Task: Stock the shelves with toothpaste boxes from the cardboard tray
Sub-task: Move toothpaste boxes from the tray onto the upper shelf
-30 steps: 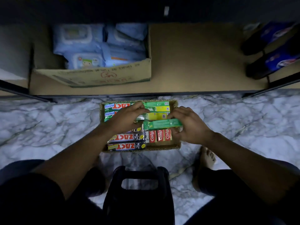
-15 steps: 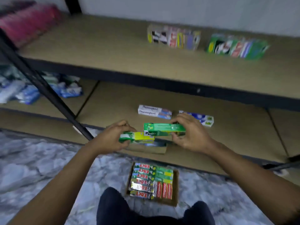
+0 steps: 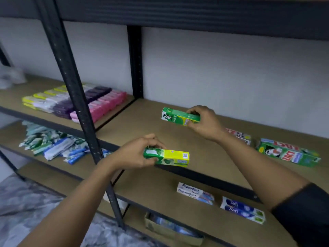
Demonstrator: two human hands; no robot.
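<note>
**Hands.** Both are occupied and well apart, each clamped on one toothpaste box. The right hand (image 3: 204, 122) grips the Darlie box (image 3: 176, 116) by its right end, fingers on top and thumb underneath. The left hand (image 3: 137, 152) grips the yellow-green box (image 3: 170, 156) by its left end.

**Position of the boxes.** Both are held in the air at the middle shelf (image 3: 142, 122).
- The Darlie box is the deeper one. It is over the board, towards the back wall.
- The yellow-green box is nearer the person, at about the shelf's front edge.
- The cardboard tray is not in view.

**Long axis.** Each box lies roughly left to right, along the shelf. The free ends point opposite ways: the Darlie box points left and the yellow-green box points right. Both free ends reach into the gap between the hands.

**Target.** Bare board lies under and around the Darlie box. The boxes already stocked, the Zact boxes (image 3: 288, 154), lie flat to the right of the right hand, beyond its wrist. Their long axes also run roughly left to right.

**Next move (judgement).**
- The right hand is nearer a resting place. A short drop should set the Darlie box down without turning it.
- To join the Zact boxes, it must also shift right.
- The left hand must first carry its box forward over the edge.
- Keep the two free ends from meeting as the hands converge.
</note>
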